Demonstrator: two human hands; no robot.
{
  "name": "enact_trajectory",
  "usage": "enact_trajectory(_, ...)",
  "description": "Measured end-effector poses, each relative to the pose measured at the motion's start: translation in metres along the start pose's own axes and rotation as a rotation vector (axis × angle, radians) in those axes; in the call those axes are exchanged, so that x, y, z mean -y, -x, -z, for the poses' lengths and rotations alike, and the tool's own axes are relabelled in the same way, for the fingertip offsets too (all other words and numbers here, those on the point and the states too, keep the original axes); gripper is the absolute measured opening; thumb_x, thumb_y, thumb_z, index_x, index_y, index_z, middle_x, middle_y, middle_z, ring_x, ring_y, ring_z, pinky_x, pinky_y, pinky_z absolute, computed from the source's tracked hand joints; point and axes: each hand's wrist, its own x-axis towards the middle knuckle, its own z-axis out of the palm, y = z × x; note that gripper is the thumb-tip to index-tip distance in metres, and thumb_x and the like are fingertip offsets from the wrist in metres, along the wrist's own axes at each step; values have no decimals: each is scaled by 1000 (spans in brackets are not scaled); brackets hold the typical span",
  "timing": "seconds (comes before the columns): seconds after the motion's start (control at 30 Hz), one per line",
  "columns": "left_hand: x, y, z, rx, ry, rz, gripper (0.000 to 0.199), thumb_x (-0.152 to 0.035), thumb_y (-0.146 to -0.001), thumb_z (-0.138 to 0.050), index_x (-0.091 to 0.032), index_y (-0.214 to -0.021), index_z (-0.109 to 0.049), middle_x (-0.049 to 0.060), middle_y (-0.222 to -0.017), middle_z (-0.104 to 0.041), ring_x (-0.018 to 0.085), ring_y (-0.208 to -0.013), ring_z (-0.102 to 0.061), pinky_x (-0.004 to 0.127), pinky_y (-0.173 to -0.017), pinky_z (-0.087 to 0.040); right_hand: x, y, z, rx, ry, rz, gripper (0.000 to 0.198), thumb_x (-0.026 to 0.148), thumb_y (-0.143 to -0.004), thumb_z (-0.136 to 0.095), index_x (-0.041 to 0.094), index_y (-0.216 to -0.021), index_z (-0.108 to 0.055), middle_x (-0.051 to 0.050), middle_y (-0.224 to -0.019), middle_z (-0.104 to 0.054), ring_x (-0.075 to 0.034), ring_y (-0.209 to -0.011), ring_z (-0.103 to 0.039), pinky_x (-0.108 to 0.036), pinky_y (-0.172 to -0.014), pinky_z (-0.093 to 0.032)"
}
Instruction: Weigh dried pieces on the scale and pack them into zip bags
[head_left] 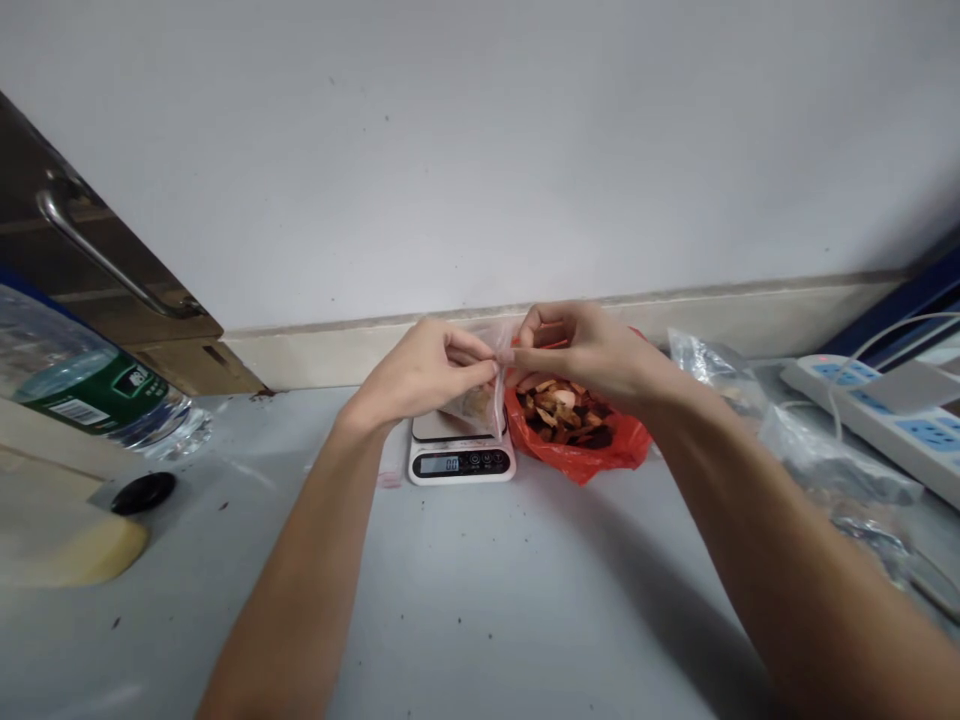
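Both hands pinch the top edge of a small clear plastic bag (486, 405) with some brownish contents at its bottom. My left hand (427, 370) is closed on the bag's edge from the left, thumb against fingers. From the right, my right hand (574, 345) grips the same edge, its fingers curled. The bag hangs over a white digital kitchen scale (462, 470), whose display reads 0.0; whether it touches the plate I cannot tell. Beside the scale, under my right hand, an open red plastic bag (585, 462) holds dried brown slices (562, 405).
A large water bottle (105, 385) and a black lid (144, 493) are at the left, near a pale container (67, 550). On the right lie clear plastic bags (840, 465) and a white power strip (900, 415) with cables. A wall (525, 150) rises behind the grey table (465, 620).
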Motion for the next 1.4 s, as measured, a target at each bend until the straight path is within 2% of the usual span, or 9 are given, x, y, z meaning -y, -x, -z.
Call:
enact_trajectory(0.17, 5, -4, -2, 31, 206, 83, 16, -12, -83, -72, -18, -71, -81, 3, -69, -79, 15, -65, -74, 23, -62, -57, -1, 1, 4, -15, 34, 13, 30, 27, -69, -82, 22, -73, -52, 3, -63, -65, -11, -55, -57, -24, -52, -42)
enact_trajectory(0.37, 6, -5, -4, 96, 136, 30, 20, -11, -83, -67, -19, -73, -82, 2, -73, -81, 15, -68, -75, 22, -65, -58, 6, 3, 2, -5, 123, 7, 25, 17, -72, -73, 22, -69, -48, 4, -62, -61, -10, -54, -54, -24, -52, -38)
enact_trajectory(0.6, 1, -5, -10, 30, 61, 97, 21, -10, -79, -64, -20, -65, -78, -1, -68, -78, 14, -66, -72, 21, -61, -54, 14, 6, -5, -89, 306, 1, 24, 9, -70, -64, 22, -62, -45, 9, -53, -47, -7, -49, -39, -23, -51, -33)
enact_trajectory(0.77, 1, -5, -4, -47, 155, 123, 18, -9, -74, -69, -18, -62, -78, 0, -62, -75, 13, -61, -71, 20, -59, -56, 13, 4, 2, -192, 502, -52, 27, 12, -73, -69, 22, -64, -46, 6, -58, -52, -10, -55, -43, -27, -54, -33)
enact_trajectory(0.9, -1, -4, -1, -166, 211, 106, 14, -11, -73, -74, -17, -61, -78, 3, -62, -75, 15, -62, -71, 24, -62, -59, 13, 5, 7, -306, 664, 73, 24, 6, -72, -63, 23, -64, -47, 1, -65, -58, -16, -64, -51, -30, -61, -35)
enact_trajectory(1.0, -4, -4, -8, -199, 184, 75, 14, -13, -74, -72, -17, -62, -77, 4, -64, -75, 17, -64, -72, 26, -60, -58, 16, 7, 2, -261, 657, 154, 20, 4, -73, -56, 23, -71, -61, -1, -67, -62, -19, -68, -55, -32, -64, -36)
enact_trajectory(1.13, -10, -4, -14, -204, 112, -6, 11, -17, -74, -70, -18, -68, -79, 3, -67, -77, 18, -66, -72, 26, -59, -56, 14, 10, -2, -136, 661, 80, 24, 11, -77, -58, 24, -81, -77, -4, -78, -72, -22, -73, -61, -32, -63, -37)
enact_trajectory(1.27, -16, 0, -8, -258, -6, -20, 9, -16, -70, -70, -17, -67, -78, 3, -64, -74, 18, -65, -69, 26, -55, -50, 9, 10, 5, -50, 768, 12, 37, 10, -75, -64, 28, -102, -82, -4, -87, -75, -22, -78, -63, -31, -65, -40)
enact_trajectory(1.4, -21, 5, -8, -244, -21, -51, 9, -16, -72, -69, -18, -68, -78, 2, -64, -73, 16, -63, -67, 26, -57, -51, 10, 12, 7, -35, 875, 63, 43, 19, -73, -71, 30, -115, -77, -3, -86, -73, -22, -75, -61, -29, -60, -37)
